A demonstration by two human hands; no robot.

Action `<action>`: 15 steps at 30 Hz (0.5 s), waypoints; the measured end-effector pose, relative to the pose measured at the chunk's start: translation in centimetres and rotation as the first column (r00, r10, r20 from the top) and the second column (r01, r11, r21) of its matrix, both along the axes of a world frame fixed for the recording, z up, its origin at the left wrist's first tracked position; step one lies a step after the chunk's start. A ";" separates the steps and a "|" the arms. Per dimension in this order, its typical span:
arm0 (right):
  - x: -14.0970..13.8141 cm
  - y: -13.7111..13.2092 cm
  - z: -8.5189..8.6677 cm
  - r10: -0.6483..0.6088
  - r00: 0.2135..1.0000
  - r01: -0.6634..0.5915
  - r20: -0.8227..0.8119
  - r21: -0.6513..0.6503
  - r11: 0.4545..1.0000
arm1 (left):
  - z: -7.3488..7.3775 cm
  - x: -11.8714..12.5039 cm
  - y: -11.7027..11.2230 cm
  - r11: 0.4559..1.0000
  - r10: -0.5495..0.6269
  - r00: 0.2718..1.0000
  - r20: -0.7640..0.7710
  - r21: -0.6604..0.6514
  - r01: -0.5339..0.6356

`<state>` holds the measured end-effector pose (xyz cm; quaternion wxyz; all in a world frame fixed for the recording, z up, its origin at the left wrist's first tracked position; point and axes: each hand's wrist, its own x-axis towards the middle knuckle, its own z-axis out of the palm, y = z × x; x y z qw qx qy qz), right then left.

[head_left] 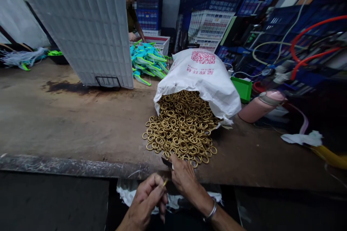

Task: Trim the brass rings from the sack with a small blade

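Note:
Between the thumb and forefinger of my left hand (pixel 149 198) a small gold ring (pixel 165 182) is pinched, seen nearly edge-on just off the table's front edge. My right hand (pixel 186 178), with a metal bangle at the wrist, is closed around a knife with a dark flat blade (pixel 166 162); its handle is hidden in the fingers. Right beyond the blade lies a heap of gold rings (pixel 181 133). They spill out of the mouth of a white woven sack (pixel 200 72) with red print, lying on its side.
A tall stack of pale ribbed trays (pixel 89 29) stands at left on the wooden table (pixel 67 126). Behind are turquoise-and-green plastic pieces (pixel 149 61) and another person (pixel 132 18). A pink bottle (pixel 261 106), a green bin (pixel 242 89) and red hoses (pixel 294 50) are at right.

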<state>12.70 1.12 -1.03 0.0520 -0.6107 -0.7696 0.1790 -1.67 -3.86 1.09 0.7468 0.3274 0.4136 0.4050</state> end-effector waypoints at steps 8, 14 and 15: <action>-1.3 0.5 -0.9 -0.100 0.994 0.094 0.052 0.102 0.990 | -1.3 -0.8 1.5 0.939 0.277 0.955 0.110 -0.240 -0.245; -1.9 0.9 -2.1 -0.132 0.987 0.118 0.096 0.146 0.982 | -2.0 -1.3 3.0 0.899 0.288 0.936 0.202 -0.393 -0.192; -1.8 1.0 -2.2 -0.133 0.987 0.119 0.086 0.148 0.982 | -2.0 -1.3 3.2 0.892 0.296 0.930 0.217 -0.412 -0.188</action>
